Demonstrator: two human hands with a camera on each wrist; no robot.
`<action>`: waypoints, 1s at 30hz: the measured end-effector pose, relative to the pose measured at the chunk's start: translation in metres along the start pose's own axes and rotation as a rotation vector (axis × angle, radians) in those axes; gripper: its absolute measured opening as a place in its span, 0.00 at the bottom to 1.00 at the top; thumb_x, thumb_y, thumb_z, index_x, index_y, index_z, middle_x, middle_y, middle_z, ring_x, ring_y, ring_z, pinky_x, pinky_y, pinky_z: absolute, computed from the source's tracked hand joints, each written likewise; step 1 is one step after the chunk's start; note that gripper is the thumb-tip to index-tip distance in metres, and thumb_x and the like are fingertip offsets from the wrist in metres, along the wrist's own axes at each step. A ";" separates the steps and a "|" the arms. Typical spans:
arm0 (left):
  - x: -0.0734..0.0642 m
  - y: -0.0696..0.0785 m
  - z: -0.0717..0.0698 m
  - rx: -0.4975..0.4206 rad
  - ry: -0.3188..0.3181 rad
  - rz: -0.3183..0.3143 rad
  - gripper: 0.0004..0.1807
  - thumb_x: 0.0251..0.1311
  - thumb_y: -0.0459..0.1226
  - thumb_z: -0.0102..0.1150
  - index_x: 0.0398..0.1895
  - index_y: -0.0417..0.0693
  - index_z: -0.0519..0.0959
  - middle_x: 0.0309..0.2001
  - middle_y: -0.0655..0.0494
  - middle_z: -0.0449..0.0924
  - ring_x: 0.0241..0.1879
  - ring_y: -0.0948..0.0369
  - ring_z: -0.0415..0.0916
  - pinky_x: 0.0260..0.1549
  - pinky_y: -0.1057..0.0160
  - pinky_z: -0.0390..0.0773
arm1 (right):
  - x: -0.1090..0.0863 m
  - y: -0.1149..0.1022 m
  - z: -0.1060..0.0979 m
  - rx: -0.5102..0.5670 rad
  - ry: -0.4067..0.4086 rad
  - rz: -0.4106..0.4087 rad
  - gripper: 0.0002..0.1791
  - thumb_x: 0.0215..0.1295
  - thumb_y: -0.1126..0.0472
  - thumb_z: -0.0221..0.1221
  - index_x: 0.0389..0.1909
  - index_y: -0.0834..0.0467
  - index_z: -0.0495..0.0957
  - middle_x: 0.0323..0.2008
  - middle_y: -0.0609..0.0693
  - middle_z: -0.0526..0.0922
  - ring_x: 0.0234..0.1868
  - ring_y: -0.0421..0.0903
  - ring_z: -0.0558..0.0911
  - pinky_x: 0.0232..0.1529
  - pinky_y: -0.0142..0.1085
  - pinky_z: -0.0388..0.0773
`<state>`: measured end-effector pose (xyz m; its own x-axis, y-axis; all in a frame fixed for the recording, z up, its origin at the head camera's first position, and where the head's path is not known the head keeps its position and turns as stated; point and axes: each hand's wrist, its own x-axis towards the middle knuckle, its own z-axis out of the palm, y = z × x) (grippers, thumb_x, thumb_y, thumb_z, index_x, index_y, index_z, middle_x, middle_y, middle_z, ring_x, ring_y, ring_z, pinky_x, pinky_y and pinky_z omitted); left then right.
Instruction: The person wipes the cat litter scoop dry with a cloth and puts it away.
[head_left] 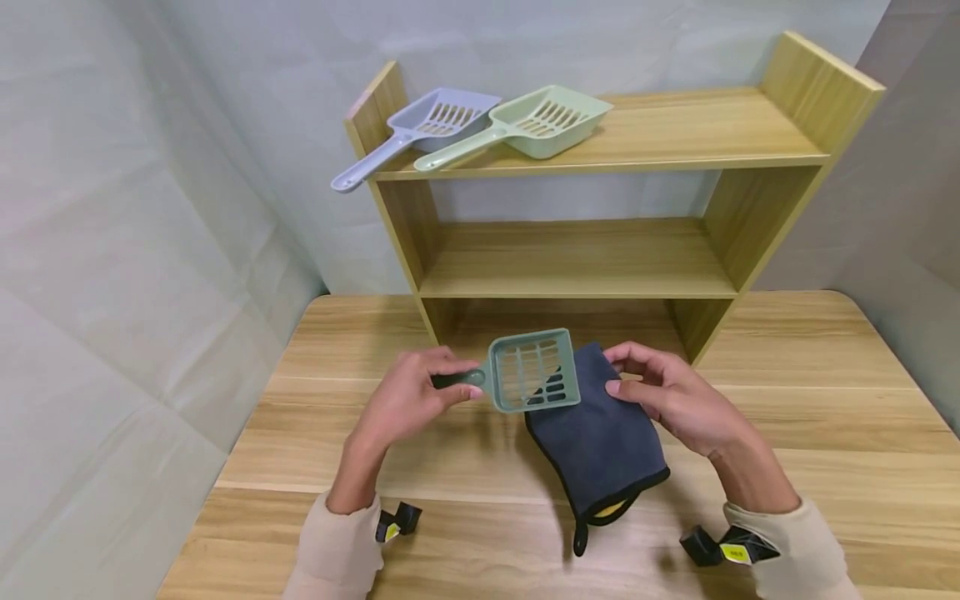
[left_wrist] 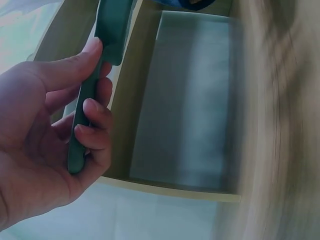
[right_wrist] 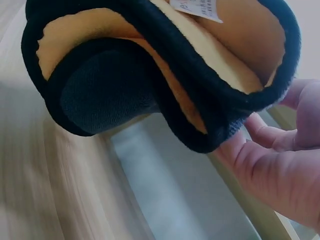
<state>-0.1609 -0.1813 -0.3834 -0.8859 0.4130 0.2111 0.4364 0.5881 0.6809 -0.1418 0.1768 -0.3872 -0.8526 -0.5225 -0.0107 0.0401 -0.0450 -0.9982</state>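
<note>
My left hand (head_left: 405,396) grips the handle of a dark green slotted litter scoop (head_left: 491,379). In the left wrist view, its fingers curl round the handle (left_wrist: 86,105). My right hand (head_left: 678,400) pinches the upper right edge of a dark blue cleaning cloth (head_left: 603,442) with black edging and a hanging loop. From the right wrist view, the cloth (right_wrist: 105,90) is folded over and shows a yellow-orange inner side and a white label (right_wrist: 197,7). The scoop's slotted head overlaps the cloth's upper left part in the head view; whether they touch, I cannot tell.
A wooden shelf unit (head_left: 577,258) stands at the back of the wooden table (head_left: 465,533). On its top board lie a lavender litter scoop (head_left: 408,137) and a pale green litter scoop (head_left: 517,129), their handles sticking out over the front edge. Pale cloth walls (head_left: 135,250) surround the table.
</note>
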 end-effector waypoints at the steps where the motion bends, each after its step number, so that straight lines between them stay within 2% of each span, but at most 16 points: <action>1: 0.000 -0.001 0.000 -0.001 0.012 0.001 0.21 0.62 0.38 0.78 0.58 0.43 0.89 0.43 0.54 0.91 0.35 0.59 0.80 0.35 0.65 0.77 | 0.000 0.000 0.000 0.001 0.001 0.000 0.12 0.79 0.69 0.58 0.59 0.60 0.74 0.49 0.47 0.84 0.43 0.41 0.87 0.42 0.35 0.87; 7: 0.003 -0.002 0.004 -0.008 0.095 0.016 0.22 0.61 0.37 0.79 0.58 0.43 0.89 0.35 0.57 0.87 0.28 0.61 0.70 0.31 0.66 0.71 | 0.001 0.001 0.004 0.066 -0.007 -0.023 0.11 0.78 0.71 0.57 0.56 0.60 0.75 0.46 0.46 0.82 0.41 0.39 0.85 0.40 0.31 0.85; 13: 0.007 0.001 0.016 -0.033 0.192 0.054 0.21 0.58 0.36 0.81 0.55 0.42 0.90 0.38 0.53 0.91 0.36 0.59 0.82 0.35 0.62 0.77 | 0.004 0.006 0.013 0.104 0.007 -0.002 0.10 0.78 0.70 0.59 0.54 0.59 0.73 0.45 0.46 0.80 0.41 0.39 0.84 0.41 0.30 0.84; 17: 0.009 0.003 0.024 -0.068 0.216 0.045 0.22 0.57 0.36 0.82 0.55 0.41 0.90 0.40 0.51 0.92 0.40 0.57 0.86 0.37 0.59 0.79 | 0.008 0.011 0.020 0.141 0.022 0.000 0.10 0.77 0.70 0.59 0.53 0.59 0.73 0.44 0.46 0.81 0.40 0.39 0.84 0.41 0.31 0.85; 24: 0.010 0.005 0.031 -0.102 0.257 0.024 0.23 0.54 0.35 0.84 0.54 0.40 0.90 0.39 0.51 0.92 0.38 0.57 0.85 0.36 0.59 0.80 | 0.013 0.017 0.031 0.181 0.056 0.011 0.11 0.76 0.71 0.60 0.50 0.57 0.70 0.40 0.43 0.77 0.39 0.37 0.80 0.38 0.28 0.81; 30: 0.012 0.007 0.035 -0.103 0.263 0.025 0.24 0.53 0.36 0.84 0.54 0.41 0.90 0.39 0.51 0.92 0.36 0.59 0.85 0.33 0.65 0.77 | 0.017 0.022 0.036 0.178 0.058 0.046 0.17 0.75 0.71 0.60 0.60 0.59 0.72 0.50 0.47 0.83 0.45 0.40 0.84 0.44 0.31 0.85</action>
<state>-0.1624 -0.1481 -0.4004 -0.8912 0.2242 0.3944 0.4526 0.5007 0.7379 -0.1363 0.1363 -0.4073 -0.8762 -0.4776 -0.0648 0.1671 -0.1748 -0.9703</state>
